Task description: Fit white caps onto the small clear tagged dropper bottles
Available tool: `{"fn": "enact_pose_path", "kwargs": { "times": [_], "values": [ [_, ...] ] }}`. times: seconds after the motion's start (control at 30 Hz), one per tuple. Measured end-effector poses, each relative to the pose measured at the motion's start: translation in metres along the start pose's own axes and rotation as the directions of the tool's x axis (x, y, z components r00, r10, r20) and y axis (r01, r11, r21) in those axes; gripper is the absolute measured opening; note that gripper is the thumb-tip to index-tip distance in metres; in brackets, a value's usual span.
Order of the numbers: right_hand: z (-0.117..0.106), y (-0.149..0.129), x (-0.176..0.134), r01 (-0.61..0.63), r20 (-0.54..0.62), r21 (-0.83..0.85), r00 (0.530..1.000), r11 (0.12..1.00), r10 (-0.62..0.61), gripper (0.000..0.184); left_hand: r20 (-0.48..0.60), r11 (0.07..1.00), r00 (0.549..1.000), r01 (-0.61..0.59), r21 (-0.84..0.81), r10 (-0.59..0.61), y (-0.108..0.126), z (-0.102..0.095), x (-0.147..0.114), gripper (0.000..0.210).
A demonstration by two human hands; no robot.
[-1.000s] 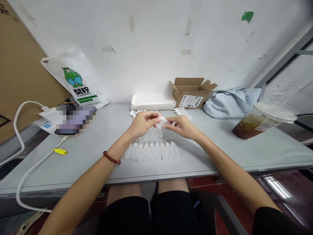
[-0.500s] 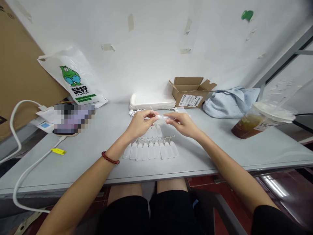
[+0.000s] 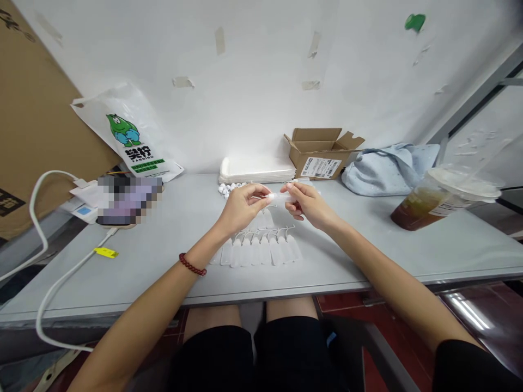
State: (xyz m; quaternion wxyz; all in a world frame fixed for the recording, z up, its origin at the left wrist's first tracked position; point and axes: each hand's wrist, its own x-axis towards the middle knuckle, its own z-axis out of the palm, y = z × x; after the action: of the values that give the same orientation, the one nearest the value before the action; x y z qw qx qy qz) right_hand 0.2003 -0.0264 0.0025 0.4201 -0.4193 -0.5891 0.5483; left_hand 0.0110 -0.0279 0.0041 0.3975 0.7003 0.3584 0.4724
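Observation:
Between my hands, above the table, is a small translucent plastic squeeze bottle [image 3: 279, 196] lying sideways. The fingertips of my left hand [image 3: 242, 208] pinch its white neck end. At the other end, the thumb and forefinger of my right hand [image 3: 310, 206] are closed on the bottle's body, with the remaining fingers curled below. In front of me a row of similar bottles [image 3: 261, 252] lies side by side, thin white tubes bent at their tops. Some further bottles [image 3: 263, 219] sit behind that row, partly covered by my hands. Small white caps [image 3: 227, 189] are heaped beyond my left hand.
Against the wall stand a white stack [image 3: 257, 170] and an open cardboard box [image 3: 314, 159]. To the right are a light blue cloth bag [image 3: 379, 174] and a tilted drink cup [image 3: 425, 204]. A phone [image 3: 131, 201], a white cable [image 3: 61, 280] and a plastic bag [image 3: 134, 136] occupy the left.
My right fingers have shifted and lifted slightly along the bottle, the lower ones now more curled. My left hand keeps its pinch. The whole view has moved slightly.

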Motion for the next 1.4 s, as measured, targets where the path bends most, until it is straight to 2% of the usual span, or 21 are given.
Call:
{"fn": "enact_pose_path", "kwargs": {
  "times": [0.17, 0.27, 0.43, 0.57, 0.7, 0.87, 1.0, 1.13, 1.4],
  "values": [
    [0.000, 0.000, 0.000, 0.036, 0.015, 0.017, 0.999, 0.999, -0.036, 0.036, 0.117, 0.987, 0.984, 0.145, -0.066, -0.136, 0.000, -0.002, 0.002, 0.029],
    [0.001, 0.000, -0.001, 0.042, 0.021, 0.004, 0.999, 0.999, -0.042, 0.035, 0.188, 0.977, 0.961, 0.211, -0.028, -0.202, 0.000, -0.004, 0.001, 0.036],
    [0.000, -0.002, -0.003, 0.031, 0.041, -0.013, 0.999, 0.999, -0.031, 0.034, 0.236, 0.983, 0.954, 0.178, 0.045, -0.184, 0.001, -0.009, 0.002, 0.036],
    [0.000, -0.005, -0.004, 0.034, 0.050, -0.043, 0.998, 0.999, -0.032, 0.033, 0.216, 0.981, 0.957, 0.191, 0.040, -0.196, 0.000, -0.011, 0.003, 0.042],
    [0.001, -0.006, -0.005, -0.005, 0.063, -0.084, 0.998, 0.996, 0.011, 0.034, 0.232, 0.986, 0.959, 0.147, 0.085, -0.163, -0.001, -0.012, 0.002, 0.039],
    [0.000, -0.006, -0.006, -0.056, 0.096, -0.049, 0.994, 0.997, 0.060, 0.033, 0.268, 0.990, 0.957, 0.084, 0.118, -0.113, 0.004, -0.015, 0.001, 0.032],
    [-0.001, -0.008, -0.006, -0.064, 0.109, -0.018, 0.992, 0.998, 0.066, 0.032, 0.287, 0.990, 0.951, 0.088, 0.114, -0.118, 0.005, -0.016, 0.002, 0.035],
    [0.000, -0.009, -0.007, -0.088, 0.115, -0.016, 0.989, 0.996, 0.089, 0.032, 0.271, 0.988, 0.952, 0.120, 0.097, -0.142, 0.003, -0.015, 0.002, 0.041],
    [0.001, -0.007, -0.006, -0.098, 0.113, -0.020, 0.989, 0.995, 0.099, 0.034, 0.209, 0.996, 0.974, 0.084, 0.021, -0.087, 0.004, -0.011, 0.000, 0.029]
  ]
}}
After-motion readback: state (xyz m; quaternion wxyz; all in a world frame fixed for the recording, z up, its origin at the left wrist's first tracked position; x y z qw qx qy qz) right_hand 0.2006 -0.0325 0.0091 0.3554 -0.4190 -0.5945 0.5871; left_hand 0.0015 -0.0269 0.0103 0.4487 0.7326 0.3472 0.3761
